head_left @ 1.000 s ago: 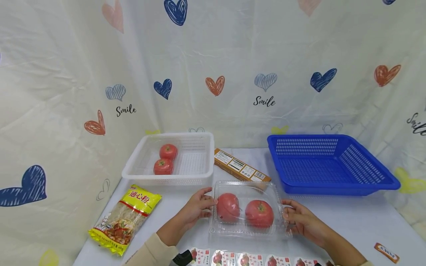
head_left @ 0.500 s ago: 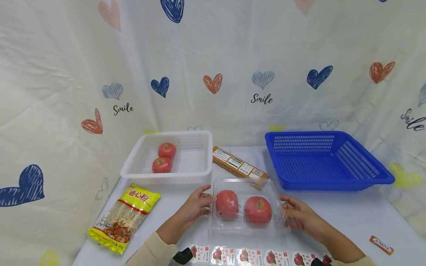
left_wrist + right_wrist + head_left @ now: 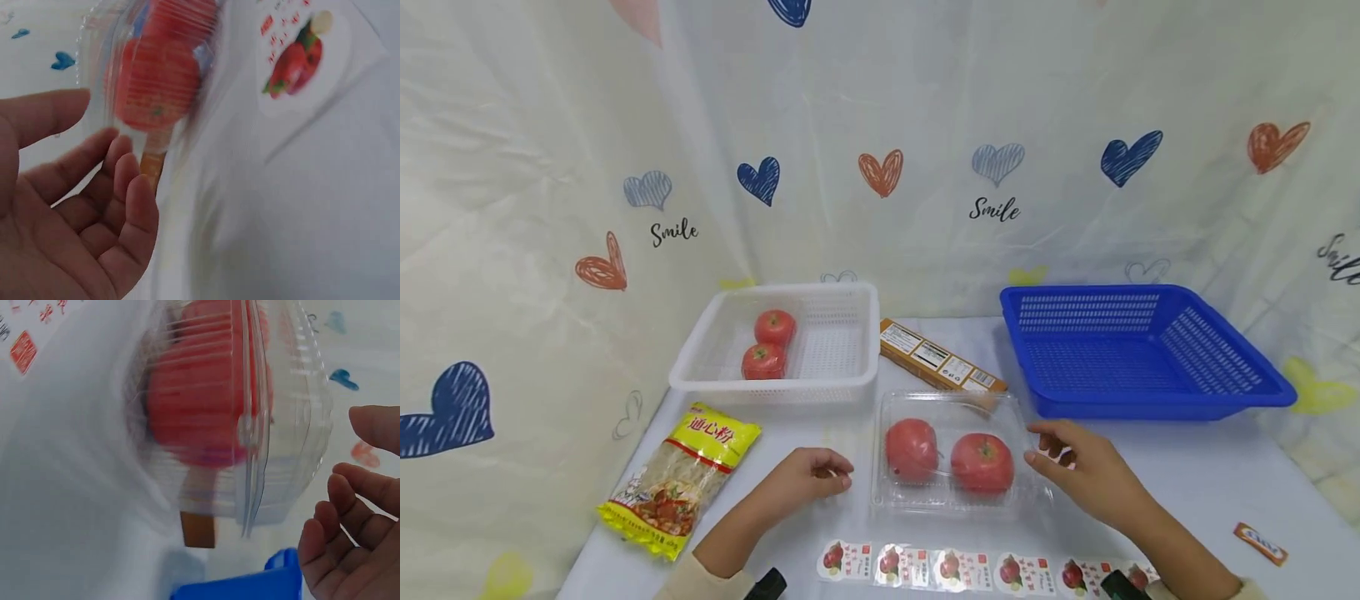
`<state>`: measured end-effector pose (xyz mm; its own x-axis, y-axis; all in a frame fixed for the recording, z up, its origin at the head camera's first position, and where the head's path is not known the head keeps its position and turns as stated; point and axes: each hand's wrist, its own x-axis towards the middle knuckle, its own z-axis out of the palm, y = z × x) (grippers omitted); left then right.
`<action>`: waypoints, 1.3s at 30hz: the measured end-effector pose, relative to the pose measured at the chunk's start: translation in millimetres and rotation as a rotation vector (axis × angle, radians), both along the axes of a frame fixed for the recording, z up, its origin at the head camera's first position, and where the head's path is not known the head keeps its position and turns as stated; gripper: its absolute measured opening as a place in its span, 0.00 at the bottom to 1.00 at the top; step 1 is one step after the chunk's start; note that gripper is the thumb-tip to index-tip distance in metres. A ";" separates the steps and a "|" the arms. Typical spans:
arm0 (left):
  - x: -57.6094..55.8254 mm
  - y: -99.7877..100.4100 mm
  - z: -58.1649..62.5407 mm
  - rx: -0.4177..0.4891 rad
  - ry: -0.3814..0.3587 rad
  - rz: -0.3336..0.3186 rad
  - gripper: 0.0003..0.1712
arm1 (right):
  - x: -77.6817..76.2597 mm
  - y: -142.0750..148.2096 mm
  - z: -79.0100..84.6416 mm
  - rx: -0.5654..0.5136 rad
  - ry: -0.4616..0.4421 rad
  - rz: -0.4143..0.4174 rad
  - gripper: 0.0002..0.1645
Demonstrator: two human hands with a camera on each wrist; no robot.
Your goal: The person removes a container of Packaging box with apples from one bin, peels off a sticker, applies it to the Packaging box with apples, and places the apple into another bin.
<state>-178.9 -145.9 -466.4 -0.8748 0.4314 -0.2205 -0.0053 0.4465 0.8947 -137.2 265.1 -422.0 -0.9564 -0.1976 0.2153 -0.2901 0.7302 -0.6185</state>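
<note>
A clear plastic clamshell box [image 3: 951, 504] with two red apples [image 3: 982, 463] inside lies closed on the white table, mid-front in the head view. My left hand [image 3: 808, 479] is left of the box, apart from it, with loosely bent fingers and nothing held. At the box's right edge is my right hand [image 3: 1086, 467], its thumb and forefinger parted and fingertips close to the rim. Both wrist views show a gap between the fingers and the clamshell. A row of apple-printed stickers [image 3: 898, 567] lies in front of the box.
A white basket [image 3: 775, 386] at back left holds two more apples under clear plastic. A blue basket [image 3: 1165, 411] stands at back right. Between them lies a long brown box [image 3: 940, 357]. A yellow food bag [image 3: 681, 483] is at left, a small orange-wrapped bar [image 3: 1260, 543] at right.
My left hand has let go of the clamshell's left side and drawn back to the left. The right hand's fingers have come off the right edge and spread. The box stays in place.
</note>
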 end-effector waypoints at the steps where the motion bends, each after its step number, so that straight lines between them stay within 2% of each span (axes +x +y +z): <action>1: 4.4 -4.9 0.2 -0.059 0.034 -0.039 0.15 | 0.9 -5.5 2.5 0.043 0.063 0.009 0.23; 5: 23.5 -22.0 -1.9 -0.218 0.140 -0.130 0.13 | -0.3 -27.6 5.8 0.142 0.271 0.051 0.19; 9: 37.8 -28.6 -6.6 -0.248 0.198 -0.185 0.17 | -3.9 -47.8 4.3 0.168 0.424 0.156 0.18; 13: 42.5 -22.1 -10.5 -0.268 0.255 -0.254 0.22 | -3.6 -68.1 3.3 0.188 0.550 0.269 0.18; 19: 46.5 -12.0 -19.9 -0.434 0.307 -0.297 0.24 | -2.2 -95.1 -1.0 0.125 0.635 0.406 0.15; 25: 46.1 -10.2 -16.4 -0.500 0.332 -0.322 0.23 | -3.5 -105.4 -4.3 0.077 0.683 0.440 0.14; 27: 44.9 -10.4 -13.1 -0.481 0.320 -0.343 0.22 | -3.1 -106.9 -4.5 0.076 0.679 0.436 0.14; 30: 43.6 -13.3 -7.5 -0.406 0.266 -0.366 0.19 | -1.5 -109.3 -4.9 0.090 0.646 0.424 0.13; 36: 41.7 -16.4 3.0 -0.157 0.176 -0.335 0.14 | 3.7 -114.1 -3.6 0.097 0.586 0.425 0.13; 39: 42.7 -11.7 10.9 -0.020 0.119 -0.303 0.14 | 6.4 -117.4 -1.4 0.088 0.577 0.459 0.12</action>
